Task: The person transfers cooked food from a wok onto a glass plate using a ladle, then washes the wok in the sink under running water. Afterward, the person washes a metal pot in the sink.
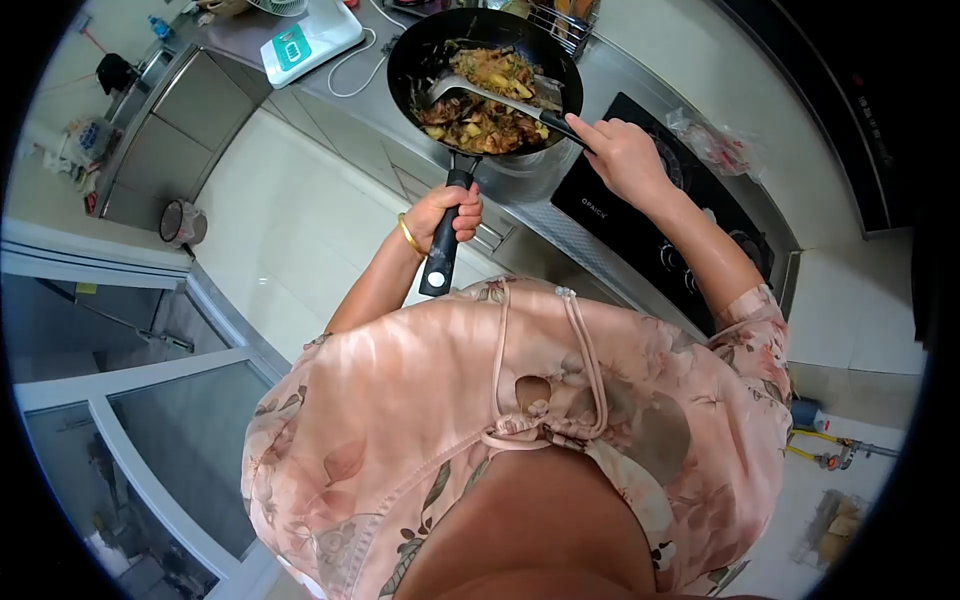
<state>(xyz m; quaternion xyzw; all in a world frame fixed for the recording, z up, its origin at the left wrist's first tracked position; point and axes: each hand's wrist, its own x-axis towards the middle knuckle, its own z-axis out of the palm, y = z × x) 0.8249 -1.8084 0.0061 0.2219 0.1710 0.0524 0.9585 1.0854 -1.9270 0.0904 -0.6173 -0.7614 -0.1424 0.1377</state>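
My left hand [445, 215] is wrapped round the black handle of a wok [400, 75], holding it up off the stove, over the counter's front edge. Cooked food [495, 70], a brown and yellow mix, lies in the wok. In my right hand [625, 155] is the black handle of a metal spatula [490, 95], the index finger stretched along it. The spatula's head rests among the food at the left of the pan, and part of it is covered.
A black gas stove [620, 205] is at the right, with a crumpled plastic bag [715, 140] behind it. On the counter's left stands a white kitchen scale [312, 42] with a cable. A wire rack [560, 25] is behind the wok. A bin [183, 222] sits on the floor.
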